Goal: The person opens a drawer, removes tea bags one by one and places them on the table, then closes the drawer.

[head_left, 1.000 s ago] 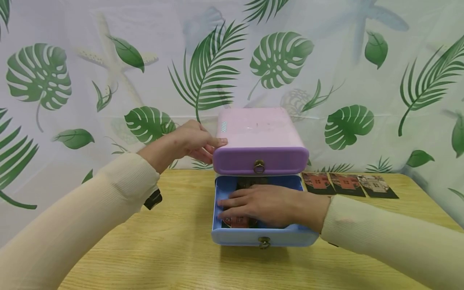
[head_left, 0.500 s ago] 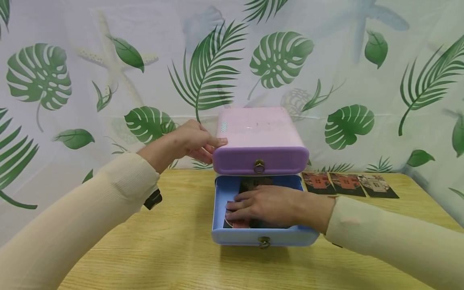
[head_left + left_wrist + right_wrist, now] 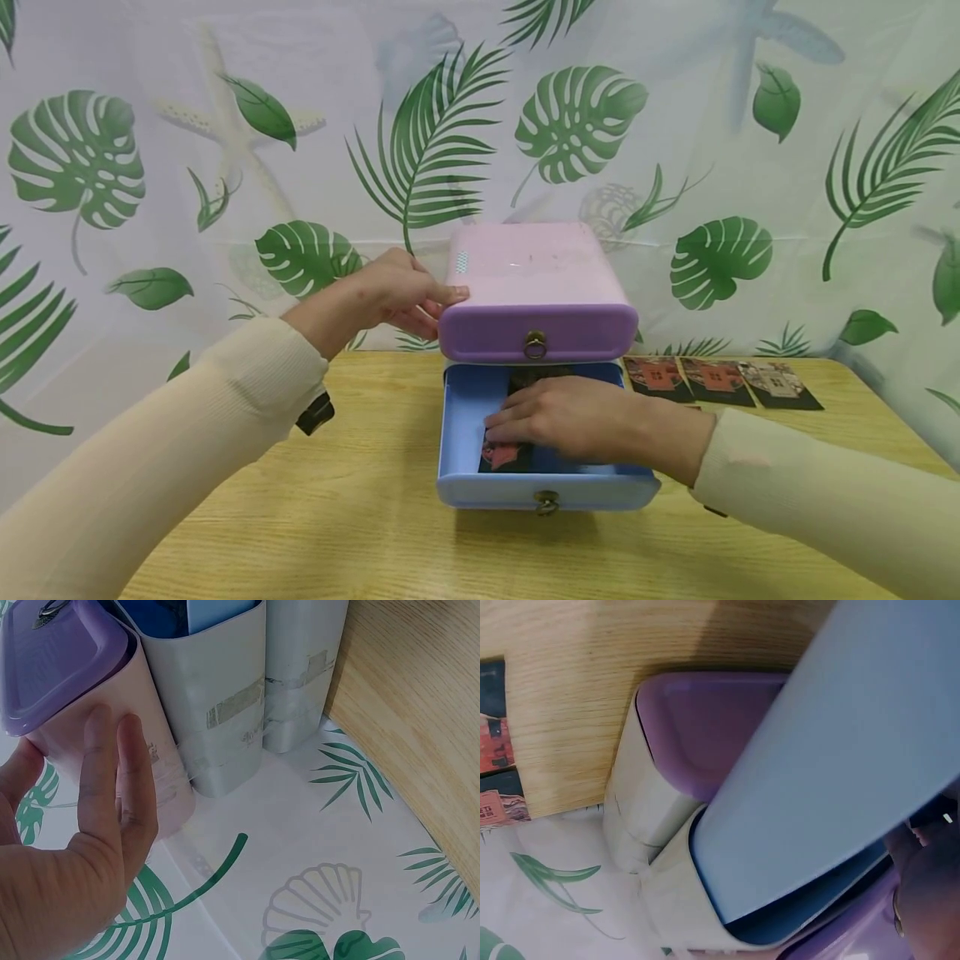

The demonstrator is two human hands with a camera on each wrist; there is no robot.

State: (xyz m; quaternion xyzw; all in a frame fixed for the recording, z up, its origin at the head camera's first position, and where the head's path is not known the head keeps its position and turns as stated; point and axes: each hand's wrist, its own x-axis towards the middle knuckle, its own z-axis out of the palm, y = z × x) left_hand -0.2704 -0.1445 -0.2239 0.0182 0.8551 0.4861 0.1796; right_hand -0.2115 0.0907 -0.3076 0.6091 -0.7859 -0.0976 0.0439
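Note:
My left hand (image 3: 397,292) steadies the pink top box (image 3: 536,262) of a stacked drawer set, thumb on its top and fingers along its side. In the left wrist view, the fingers (image 3: 101,769) lie straight against the pink wall beside the purple drawer front (image 3: 64,660). Below, the blue drawer (image 3: 467,396) is pulled out. Inside it, my right hand (image 3: 570,417) lies over dark cards with red house prints, fingertips at the left edge of the front card (image 3: 501,457). Another dark card (image 3: 522,381) shows behind the knuckles. The right thumb is hidden.
Three similar cards lie in a row on the wooden table, right of the stack, the middle card (image 3: 716,381) among them. Under the blue drawer is a tier with a purple front (image 3: 697,727). A leaf-print cloth (image 3: 300,183) hangs close behind.
My right hand has slid to the right inside the blue drawer, fingers less spread, and the cards have shifted right with it. The left hand has stayed on the pink box.

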